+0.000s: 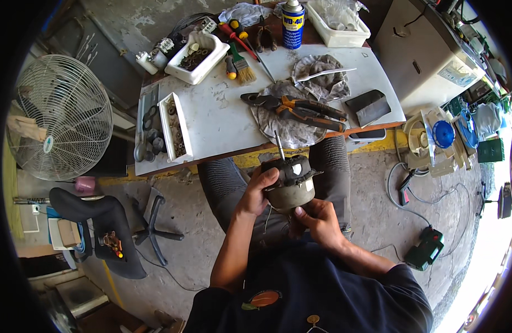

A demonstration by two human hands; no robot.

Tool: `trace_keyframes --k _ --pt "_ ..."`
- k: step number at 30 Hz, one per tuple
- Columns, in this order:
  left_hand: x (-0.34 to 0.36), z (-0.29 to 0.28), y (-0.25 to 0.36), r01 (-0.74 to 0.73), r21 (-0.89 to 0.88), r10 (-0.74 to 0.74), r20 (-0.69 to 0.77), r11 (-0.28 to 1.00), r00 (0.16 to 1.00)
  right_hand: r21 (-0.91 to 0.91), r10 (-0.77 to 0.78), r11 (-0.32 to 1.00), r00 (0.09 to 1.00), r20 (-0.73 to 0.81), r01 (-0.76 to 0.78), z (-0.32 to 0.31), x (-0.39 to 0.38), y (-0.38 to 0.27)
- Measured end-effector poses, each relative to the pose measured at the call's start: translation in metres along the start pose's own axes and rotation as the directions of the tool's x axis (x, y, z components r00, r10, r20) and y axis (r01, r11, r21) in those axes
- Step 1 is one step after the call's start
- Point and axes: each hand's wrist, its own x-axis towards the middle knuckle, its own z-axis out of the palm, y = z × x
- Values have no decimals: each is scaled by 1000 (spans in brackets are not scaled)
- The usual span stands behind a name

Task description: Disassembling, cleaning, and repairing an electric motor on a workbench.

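Observation:
A small electric motor (292, 195) with a dull metal housing, a dark upper part and a thin shaft pointing toward the table is held above my lap. My left hand (258, 191) wraps round its left side, thumb on top. At its lower right edge, my right hand (321, 222) is closed with the thumb pressed near the housing; the other fingers are partly hidden beneath. A thin wire hangs from the motor's underside. Just beyond it, large orange-and-black pliers (300, 109) lie on a grimy rag (281, 132) at the table's near edge.
On the white table (217, 119) are a narrow tray of small parts (175, 126), a white tub (197, 57), a brush (242, 69), screwdrivers (237, 38), a spray can (292, 25) and a dark sanding block (368, 107). A fan (64, 116) stands left; a cabled green case (426, 249) sits right.

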Motion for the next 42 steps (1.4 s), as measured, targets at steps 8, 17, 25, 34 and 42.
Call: trace_keyframes --k 8,17,25,34,42 --pt "-3 15 24 63 21 -61 -69 998 996 3 45 999 999 9 -45 12 2 -9" --pt "-14 5 23 -11 341 73 -168 940 983 84 49 995 999 5 -49 11 0 -5" --pt "-45 42 8 -217 418 406 -442 882 800 130 37 991 999 22 -40 12 1 -4" --pt "-93 62 -33 51 140 -11 -269 989 963 132 32 991 999 20 -35 14 4 8" --pt "-86 70 -20 168 150 -115 -308 974 944 159 19 987 999 40 -25 16 -1 7"
